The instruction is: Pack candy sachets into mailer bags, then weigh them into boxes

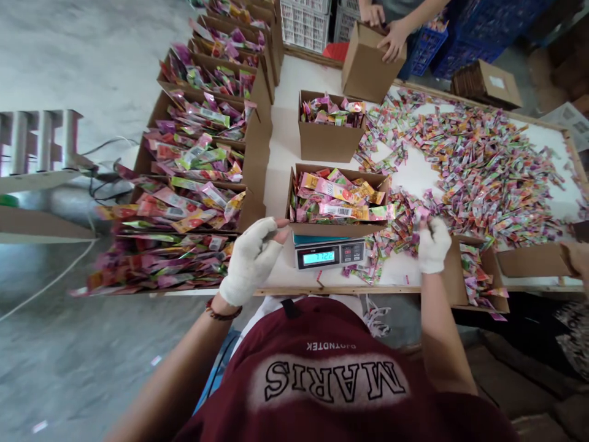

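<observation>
My left hand [253, 255], in a white fingerless glove, has its fingers stretched out and apart beside the front left corner of a cardboard box [338, 229]. Whether the fingertips touch the box I cannot tell. Small colourful packets [335, 190] fill this box, which sits on a digital scale [330, 253] with a lit blue display. To the right, my right hand [434, 244], gloved the same way, is over the edge of the loose packets [497, 166]. Its fingers are closed on what looks like a small pale pink packet [420, 213].
Packed boxes [197, 147] stand in a row on the left. Another filled box [329, 141] is behind the scale, and a partly filled one [481, 270] is at my right. A co-worker's hands [391, 40] rest on a closed box [372, 64]; another person's hand [577, 258] is far right.
</observation>
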The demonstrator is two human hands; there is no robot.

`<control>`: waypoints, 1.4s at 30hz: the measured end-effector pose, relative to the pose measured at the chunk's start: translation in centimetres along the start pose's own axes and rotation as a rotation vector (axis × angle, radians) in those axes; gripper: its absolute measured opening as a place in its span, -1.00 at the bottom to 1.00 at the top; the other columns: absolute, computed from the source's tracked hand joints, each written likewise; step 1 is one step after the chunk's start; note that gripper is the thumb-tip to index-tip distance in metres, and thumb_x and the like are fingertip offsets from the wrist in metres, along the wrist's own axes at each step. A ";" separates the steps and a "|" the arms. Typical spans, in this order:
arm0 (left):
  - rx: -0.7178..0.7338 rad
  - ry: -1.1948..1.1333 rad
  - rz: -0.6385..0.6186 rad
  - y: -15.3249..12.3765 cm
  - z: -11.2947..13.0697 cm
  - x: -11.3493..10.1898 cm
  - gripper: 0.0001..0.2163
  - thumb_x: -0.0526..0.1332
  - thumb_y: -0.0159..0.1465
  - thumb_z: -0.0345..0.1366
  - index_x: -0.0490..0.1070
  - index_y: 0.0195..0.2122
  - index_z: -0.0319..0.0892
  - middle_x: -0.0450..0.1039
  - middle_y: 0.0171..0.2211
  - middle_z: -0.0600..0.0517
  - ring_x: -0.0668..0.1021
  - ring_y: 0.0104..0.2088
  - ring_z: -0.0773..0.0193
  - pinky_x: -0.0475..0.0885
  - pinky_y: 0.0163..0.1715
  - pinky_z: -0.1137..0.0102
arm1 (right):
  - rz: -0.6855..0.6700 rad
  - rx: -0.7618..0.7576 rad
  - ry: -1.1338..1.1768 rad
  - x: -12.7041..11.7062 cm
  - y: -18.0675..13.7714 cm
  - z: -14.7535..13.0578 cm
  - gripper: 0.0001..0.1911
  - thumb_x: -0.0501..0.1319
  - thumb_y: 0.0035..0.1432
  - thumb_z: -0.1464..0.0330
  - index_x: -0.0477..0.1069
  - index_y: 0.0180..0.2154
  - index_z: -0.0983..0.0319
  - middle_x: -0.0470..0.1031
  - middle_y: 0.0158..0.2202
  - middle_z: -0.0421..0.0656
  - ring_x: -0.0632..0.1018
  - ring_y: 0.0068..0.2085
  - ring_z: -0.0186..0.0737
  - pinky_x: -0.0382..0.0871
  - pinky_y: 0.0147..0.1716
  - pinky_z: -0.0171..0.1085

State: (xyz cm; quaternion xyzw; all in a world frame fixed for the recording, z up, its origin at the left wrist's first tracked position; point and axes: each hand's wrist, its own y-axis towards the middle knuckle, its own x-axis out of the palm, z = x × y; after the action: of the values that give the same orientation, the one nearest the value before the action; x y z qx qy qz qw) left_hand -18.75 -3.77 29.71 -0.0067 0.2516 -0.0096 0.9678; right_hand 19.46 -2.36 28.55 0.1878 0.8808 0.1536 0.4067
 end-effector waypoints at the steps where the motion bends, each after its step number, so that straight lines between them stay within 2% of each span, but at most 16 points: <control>1: -0.025 -0.016 -0.004 -0.2 -0.2 0.1 -0.60 0.14 0.35 -0.05 0.50 0.04 -0.22 0.52 -0.23 -0.02 0.51 -0.28 0.22 0.43 -0.22 0.36 | 0.051 -0.027 -0.002 0.3 1.1 -0.8 -0.69 0.15 0.36 0.17 0.51 -0.11 0.25 0.59 -0.21 -0.05 0.58 -0.17 -0.12 0.46 -0.09 -0.13; 2: -0.047 -0.031 -0.009 -0.3 -0.3 0.1 -0.59 0.14 0.35 -0.04 0.50 0.04 -0.22 0.51 -0.26 0.00 0.49 -0.33 0.25 0.41 -0.27 0.37 | 0.056 -0.082 0.008 0.7 2.2 -2.0 -0.73 0.18 0.34 0.18 0.52 -0.13 0.23 0.59 -0.21 -0.06 0.58 -0.17 -0.11 0.46 -0.08 -0.13; 3: -0.065 -0.042 -0.010 -0.5 -0.4 0.0 -0.58 0.13 0.35 -0.03 0.50 0.05 -0.22 0.50 -0.29 0.01 0.46 -0.38 0.28 0.39 -0.31 0.38 | 0.003 -0.163 0.029 1.2 3.3 -3.6 -0.76 0.20 0.33 0.21 0.53 -0.13 0.21 0.59 -0.20 -0.07 0.59 -0.16 -0.11 0.46 -0.06 -0.13; 5: -0.089 -0.049 -0.002 -0.8 -0.5 -0.4 -0.57 0.13 0.35 -0.02 0.50 0.05 -0.22 0.49 -0.32 0.03 0.42 -0.43 0.31 0.37 -0.35 0.40 | -0.229 -0.353 0.065 2.2 5.2 -7.0 -0.78 0.17 0.34 0.28 0.54 -0.09 0.18 0.59 -0.13 -0.06 0.59 -0.08 -0.10 0.46 0.01 -0.11; 8: -0.111 -0.054 0.047 -1.3 -1.4 -1.4 -0.56 0.15 0.33 -0.01 0.49 0.06 -0.22 0.54 -0.22 -0.02 0.48 -0.36 0.27 0.39 -0.29 0.39 | -0.525 -0.536 -0.044 3.8 6.5 -10.6 -0.60 0.19 0.33 0.28 0.45 0.15 0.24 0.51 0.11 0.05 0.49 0.15 0.00 0.37 0.19 -0.01; 11: -0.180 -0.060 0.118 -2.1 -3.2 -2.6 -0.55 0.16 0.31 0.01 0.50 0.04 -0.22 0.56 -0.15 -0.07 0.51 -0.29 0.22 0.40 -0.26 0.38 | -0.869 -0.575 -0.292 5.6 6.0 -10.8 -0.26 0.37 0.17 0.23 0.29 0.31 0.34 0.36 0.28 0.16 0.37 0.28 0.16 0.27 0.28 0.08; 13: -0.257 -0.076 0.146 -2.5 -4.4 -3.1 -0.54 0.17 0.30 0.03 0.51 0.03 -0.23 0.57 -0.21 -0.06 0.51 -0.31 0.21 0.38 -0.32 0.39 | -1.087 -0.554 -0.447 7.2 5.3 -9.9 -0.17 0.41 0.12 0.32 0.23 0.36 0.36 0.30 0.32 0.19 0.34 0.32 0.16 0.25 0.29 0.06; 15: -0.321 -0.102 0.154 -2.7 -5.2 -3.3 -0.52 0.17 0.29 0.04 0.51 0.02 -0.23 0.56 -0.27 -0.04 0.51 -0.33 0.21 0.37 -0.37 0.41 | -1.173 -0.530 -0.549 8.7 4.8 -9.0 -0.18 0.36 0.14 0.43 0.18 0.39 0.33 0.26 0.35 0.19 0.32 0.34 0.12 0.24 0.30 0.04; 18: -0.339 -0.109 0.153 -2.3 -5.6 -3.1 -0.52 0.16 0.29 0.05 0.52 0.01 -0.23 0.56 -0.26 -0.02 0.50 -0.32 0.22 0.38 -0.33 0.41 | -1.162 -0.530 -0.572 10.1 4.6 -8.2 -0.19 0.29 0.15 0.48 0.16 0.41 0.28 0.25 0.36 0.15 0.31 0.34 0.12 0.23 0.32 0.07; 21: -0.325 -0.144 0.136 -1.3 -5.5 -2.3 -0.53 0.16 0.30 0.04 0.52 0.01 -0.23 0.56 -0.22 -0.03 0.51 -0.29 0.22 0.40 -0.28 0.41 | -1.132 -0.514 -0.422 10.0 5.1 -7.5 -0.16 0.35 0.10 0.43 0.19 0.39 0.33 0.28 0.34 0.18 0.31 0.33 0.17 0.22 0.33 0.11; 25: -0.268 -0.222 0.102 0.1 -5.5 -1.1 -0.57 0.18 0.30 0.00 0.52 0.00 -0.23 0.58 -0.22 -0.03 0.53 -0.27 0.22 0.41 -0.26 0.40 | -1.070 -0.503 -0.172 8.3 6.4 -6.9 -0.16 0.39 0.10 0.27 0.23 0.38 0.28 0.35 0.31 0.09 0.37 0.32 0.10 0.28 0.33 0.04; 31: -0.236 -0.227 0.080 1.3 -5.4 0.0 -0.60 0.20 0.29 -0.04 0.53 -0.02 -0.22 0.61 -0.14 -0.07 0.57 -0.20 0.18 0.43 -0.18 0.38 | -0.882 -0.442 -0.098 4.5 7.3 -7.5 -0.35 0.21 0.31 0.27 0.20 0.39 0.14 0.35 0.33 -0.03 0.40 0.32 -0.01 0.29 0.34 0.00; 34: -0.234 -0.216 0.051 1.4 -5.0 0.3 -0.61 0.19 0.30 -0.04 0.53 -0.02 -0.23 0.61 -0.13 -0.07 0.57 -0.20 0.18 0.43 -0.19 0.38 | -0.752 -0.372 -0.066 3.0 7.2 -7.6 -0.46 0.18 0.34 0.28 0.31 0.32 0.13 0.44 0.25 -0.03 0.46 0.26 -0.01 0.33 0.30 0.02; 38: -0.226 -0.222 0.049 1.3 -4.8 0.6 -0.61 0.19 0.30 -0.06 0.53 -0.02 -0.24 0.60 -0.16 -0.07 0.57 -0.22 0.19 0.43 -0.19 0.38 | -0.598 -0.355 -0.015 2.2 6.8 -8.3 -0.59 0.23 0.31 0.28 0.48 0.16 0.12 0.56 0.10 -0.06 0.57 0.12 -0.02 0.44 0.20 -0.01; 42: -0.208 -0.224 0.070 0.8 -4.8 0.3 -0.64 0.20 0.31 -0.08 0.52 -0.03 -0.24 0.58 -0.20 -0.05 0.56 -0.24 0.22 0.43 -0.20 0.39 | -0.554 -0.398 0.044 2.6 6.3 -9.5 -0.67 0.22 0.32 0.32 0.52 0.08 0.19 0.60 0.02 -0.06 0.60 0.06 -0.07 0.50 0.10 -0.09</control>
State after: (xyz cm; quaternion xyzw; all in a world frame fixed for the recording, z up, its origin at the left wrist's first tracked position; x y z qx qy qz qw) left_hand -20.84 -3.01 25.38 -0.0994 0.1419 0.0510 0.9836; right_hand 11.87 3.25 35.39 -0.1451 0.8596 0.2104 0.4425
